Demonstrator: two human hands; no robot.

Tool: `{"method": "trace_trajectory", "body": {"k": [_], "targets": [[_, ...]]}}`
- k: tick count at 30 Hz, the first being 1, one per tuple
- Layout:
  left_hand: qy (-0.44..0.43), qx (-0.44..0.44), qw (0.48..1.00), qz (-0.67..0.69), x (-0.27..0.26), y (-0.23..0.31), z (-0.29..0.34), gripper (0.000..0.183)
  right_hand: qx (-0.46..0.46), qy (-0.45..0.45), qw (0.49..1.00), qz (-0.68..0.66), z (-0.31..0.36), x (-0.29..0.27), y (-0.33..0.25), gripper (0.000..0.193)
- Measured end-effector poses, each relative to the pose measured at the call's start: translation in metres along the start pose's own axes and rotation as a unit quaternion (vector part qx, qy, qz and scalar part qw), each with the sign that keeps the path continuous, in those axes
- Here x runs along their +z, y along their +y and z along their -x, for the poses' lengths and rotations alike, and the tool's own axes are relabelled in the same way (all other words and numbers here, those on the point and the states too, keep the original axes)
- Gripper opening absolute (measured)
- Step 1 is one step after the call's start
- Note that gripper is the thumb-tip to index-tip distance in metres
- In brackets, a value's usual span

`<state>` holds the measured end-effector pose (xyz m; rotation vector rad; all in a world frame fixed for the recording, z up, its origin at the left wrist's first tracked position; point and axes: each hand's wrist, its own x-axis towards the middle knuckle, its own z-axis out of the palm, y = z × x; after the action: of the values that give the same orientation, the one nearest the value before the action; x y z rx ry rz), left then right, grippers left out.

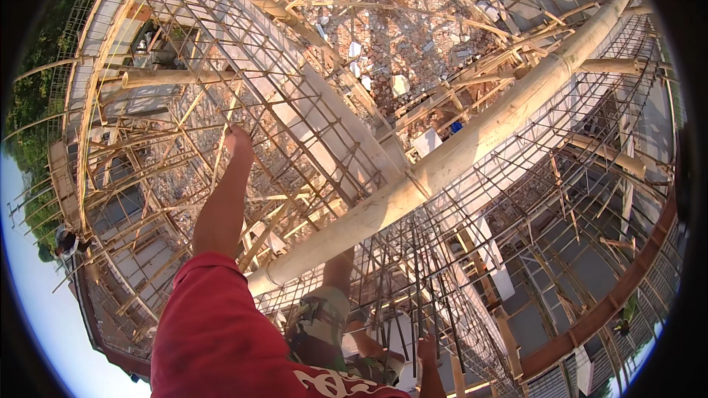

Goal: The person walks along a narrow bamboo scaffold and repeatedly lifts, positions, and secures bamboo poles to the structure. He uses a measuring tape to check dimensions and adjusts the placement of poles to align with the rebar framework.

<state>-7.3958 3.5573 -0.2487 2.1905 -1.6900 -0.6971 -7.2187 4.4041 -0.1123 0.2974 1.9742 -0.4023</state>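
Note:
My left hand [238, 143] reaches forward, the arm in a red sleeve. Its fingers look curled in beside a long steel rebar cage [284, 107]; what they hold, if anything, is too small to make out. Low in the view, my right hand [427, 348] is up against a bunch of upright rebars [417, 265], its fingers seemingly closed round one bar. A thick bamboo pole [457, 162] crosses diagonally in front of my body. Below it show my camouflage shorts [321, 317] and part of a bare leg; my feet are hidden.
Another rebar cage [516, 144] runs along the pole's right side. Far below lies ground strewn with broken brick rubble [398, 44]. Bamboo and timber props [184, 133] stand under the beams. At the far left edge is another person [68, 242]. A brown beam [605, 309] curves at right.

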Motion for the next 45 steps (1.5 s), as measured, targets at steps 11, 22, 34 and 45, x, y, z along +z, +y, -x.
{"method": "trace_trajectory", "body": {"k": [11,22,34,45], "targets": [[0.014,-0.018,0.998,-0.060,0.015,0.019,0.047,0.052,0.223,-0.430,0.869,0.103,0.117,-0.260,-0.251,0.045],[0.004,0.019,0.987,-0.160,0.014,0.031,0.054,0.055,0.021,0.248,0.931,-0.268,-0.231,-0.300,-0.550,0.113],[-0.058,0.031,0.985,-0.160,0.009,0.015,0.040,0.056,0.012,0.261,0.962,-0.084,-0.283,-0.292,-0.537,0.112],[-0.043,-0.034,0.991,-0.120,0.006,0.045,0.064,0.048,0.016,0.059,0.981,0.185,-0.298,-0.347,-0.537,0.113]]}}
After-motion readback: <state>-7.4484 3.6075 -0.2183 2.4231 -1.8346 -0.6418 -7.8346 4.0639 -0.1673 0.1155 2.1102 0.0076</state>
